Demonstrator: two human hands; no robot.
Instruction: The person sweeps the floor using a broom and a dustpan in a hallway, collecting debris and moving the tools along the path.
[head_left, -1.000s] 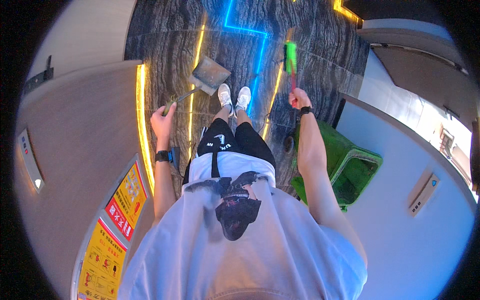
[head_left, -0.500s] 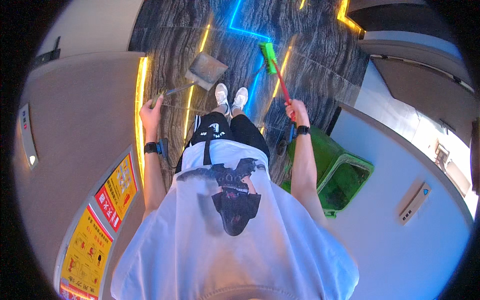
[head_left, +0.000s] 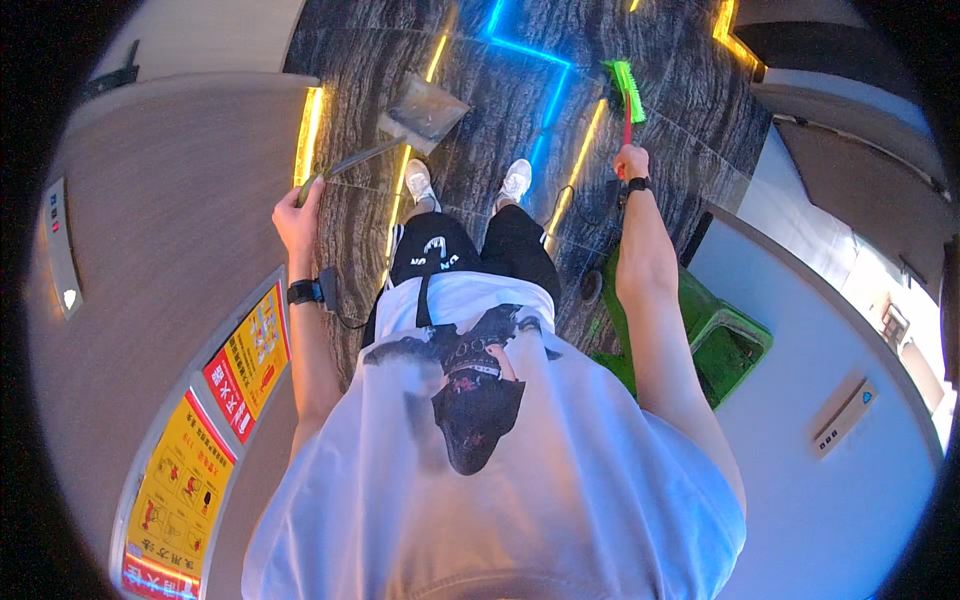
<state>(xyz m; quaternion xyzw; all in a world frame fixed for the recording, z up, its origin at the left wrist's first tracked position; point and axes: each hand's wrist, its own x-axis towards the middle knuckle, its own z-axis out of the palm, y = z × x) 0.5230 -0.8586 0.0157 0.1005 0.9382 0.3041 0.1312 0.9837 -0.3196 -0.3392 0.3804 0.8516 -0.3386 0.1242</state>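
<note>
My left hand (head_left: 298,218) is closed around the handle end of a long-handled dustpan (head_left: 425,113). Its grey metal pan is ahead of my left foot, over a yellow light strip in the floor. Stretched forward, my right hand (head_left: 631,161) grips the red handle of a broom (head_left: 626,92) with bright green bristles. The broom head is out beyond that hand, over the dark floor to the right of the blue light line. I cannot tell whether the bristles touch the floor.
An open green bin (head_left: 735,345) stands beside my right arm, against a white wall (head_left: 800,330). To my left runs a brown panelled wall (head_left: 170,190) with yellow and red posters (head_left: 180,490). My white shoes (head_left: 516,180) are on the dark patterned floor (head_left: 480,100).
My right hand has moved forward and right, carrying the broom farther out and turning its head. My feet have moved apart. The left hand still grips the dustpan.
</note>
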